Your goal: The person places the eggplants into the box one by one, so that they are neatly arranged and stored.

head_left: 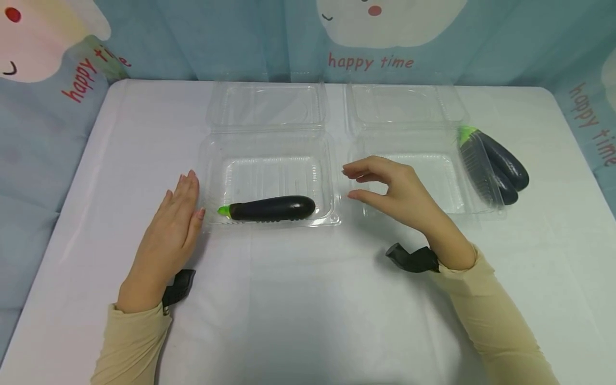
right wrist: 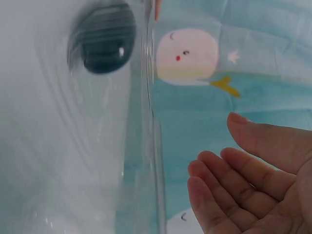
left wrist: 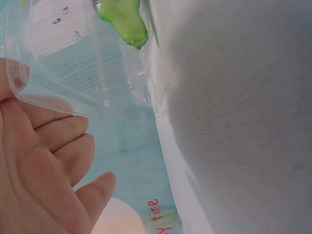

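A dark eggplant with a green stem lies in the open clear clamshell box left of centre; its green stem and its dark round end show in the wrist views. My left hand rests flat on the table with straight fingers beside that box's left wall. My right hand hovers between the two boxes, fingers loosely bent, holding nothing. A second clear clamshell box stands open on the right. Two more eggplants lie against its right side.
A white cloth covers the table. Blue cartoon curtains hang behind and at both sides. Black wrist straps sit at each cuff.
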Demonstrator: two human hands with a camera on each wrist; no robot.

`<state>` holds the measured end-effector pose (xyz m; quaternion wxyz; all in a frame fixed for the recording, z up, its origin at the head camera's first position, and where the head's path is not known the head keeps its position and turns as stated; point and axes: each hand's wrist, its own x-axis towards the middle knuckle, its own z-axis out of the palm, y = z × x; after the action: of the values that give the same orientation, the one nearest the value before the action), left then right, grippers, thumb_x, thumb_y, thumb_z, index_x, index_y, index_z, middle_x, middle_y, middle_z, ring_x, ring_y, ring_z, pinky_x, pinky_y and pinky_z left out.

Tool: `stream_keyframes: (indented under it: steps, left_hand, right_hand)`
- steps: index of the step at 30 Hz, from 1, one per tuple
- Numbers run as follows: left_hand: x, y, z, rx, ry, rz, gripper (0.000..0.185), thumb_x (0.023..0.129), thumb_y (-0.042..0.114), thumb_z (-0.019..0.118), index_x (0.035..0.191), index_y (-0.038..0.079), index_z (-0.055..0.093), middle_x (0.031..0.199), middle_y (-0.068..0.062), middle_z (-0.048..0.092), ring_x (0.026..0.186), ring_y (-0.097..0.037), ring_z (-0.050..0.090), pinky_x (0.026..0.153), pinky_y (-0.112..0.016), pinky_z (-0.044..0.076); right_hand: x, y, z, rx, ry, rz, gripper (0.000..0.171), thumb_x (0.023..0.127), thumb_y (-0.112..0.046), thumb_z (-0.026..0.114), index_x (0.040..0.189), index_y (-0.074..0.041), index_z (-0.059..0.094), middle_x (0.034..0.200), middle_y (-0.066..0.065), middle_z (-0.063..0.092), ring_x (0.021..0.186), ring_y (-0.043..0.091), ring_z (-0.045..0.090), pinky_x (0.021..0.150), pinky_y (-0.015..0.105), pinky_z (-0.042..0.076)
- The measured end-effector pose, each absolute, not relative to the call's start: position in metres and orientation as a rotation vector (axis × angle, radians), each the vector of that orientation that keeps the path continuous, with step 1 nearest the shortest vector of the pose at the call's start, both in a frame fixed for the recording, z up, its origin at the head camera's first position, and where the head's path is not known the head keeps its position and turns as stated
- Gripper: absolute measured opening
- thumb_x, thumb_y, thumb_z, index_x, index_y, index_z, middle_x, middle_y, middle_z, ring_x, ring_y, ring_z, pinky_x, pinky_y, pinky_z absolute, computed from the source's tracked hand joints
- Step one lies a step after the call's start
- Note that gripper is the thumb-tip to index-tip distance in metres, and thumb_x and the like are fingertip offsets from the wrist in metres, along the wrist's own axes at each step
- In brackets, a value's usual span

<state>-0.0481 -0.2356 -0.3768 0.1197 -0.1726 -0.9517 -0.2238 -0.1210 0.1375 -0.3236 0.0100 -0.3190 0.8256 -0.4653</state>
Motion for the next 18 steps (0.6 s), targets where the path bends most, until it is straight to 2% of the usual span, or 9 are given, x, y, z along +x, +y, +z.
stream_keyframes:
  steps: [10, 18]
  left_hand:
    - [-0.049, -0.232, -0.378, -0.509, -2.786, -0.664, 0.053, 0.103, 0.023, 0.039, 0.145, -0.007, 0.025, 0.151, -0.019, 0.024, 0.141, -0.027, 0.021, 0.115, -0.045, 0.015]
    - [-0.049, -0.235, -0.377, -0.51, -2.816, -0.658, 0.053, 0.104, 0.023, 0.035, 0.144, -0.009, 0.023, 0.15, -0.022, 0.024, 0.141, -0.028, 0.018, 0.115, -0.044, 0.013]
  right_hand:
    - [-0.122, 0.174, -0.322, -0.891, 2.694, -1.508, 0.036, 0.074, 0.014, 0.072, 0.108, 0.007, 0.064, 0.11, 0.013, 0.066, 0.096, 0.009, 0.063, 0.087, 0.024, 0.05]
    - [-0.124, 0.198, -0.32, -0.843, 2.759, -1.543, 0.039, 0.073, 0.018, 0.07, 0.11, 0.01, 0.062, 0.107, 0.018, 0.065, 0.094, 0.003, 0.062, 0.085, 0.023, 0.05]
